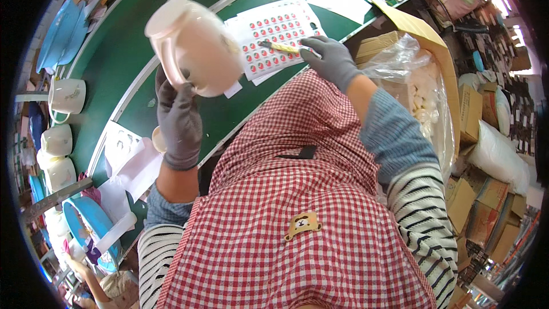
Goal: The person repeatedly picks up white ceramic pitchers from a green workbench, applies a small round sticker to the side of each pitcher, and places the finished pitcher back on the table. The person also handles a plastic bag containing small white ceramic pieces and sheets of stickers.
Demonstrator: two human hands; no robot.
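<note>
My left hand (179,120), in a grey glove, is closed at the handle of a pale, glossy pitcher (203,48). The pitcher is held tilted above the green table, slightly smeared by motion. My right hand (334,63), also gloved in grey, pinches the end of a slim tool with a yellow handle (284,48) and a dark tip; its exact kind is unclear. Beneath the tool lies a white sheet (274,22) with rows of small round red-and-dark decals. The pitcher covers part of the sheet's left side.
Green table (106,68) curves around my front. At left stand several white pots (67,96) and a blue basin (91,226), with another person's arm (91,277) nearby. Loose papers (134,154) lie near my left forearm. To my right is an open carton (449,74) lined with clear plastic.
</note>
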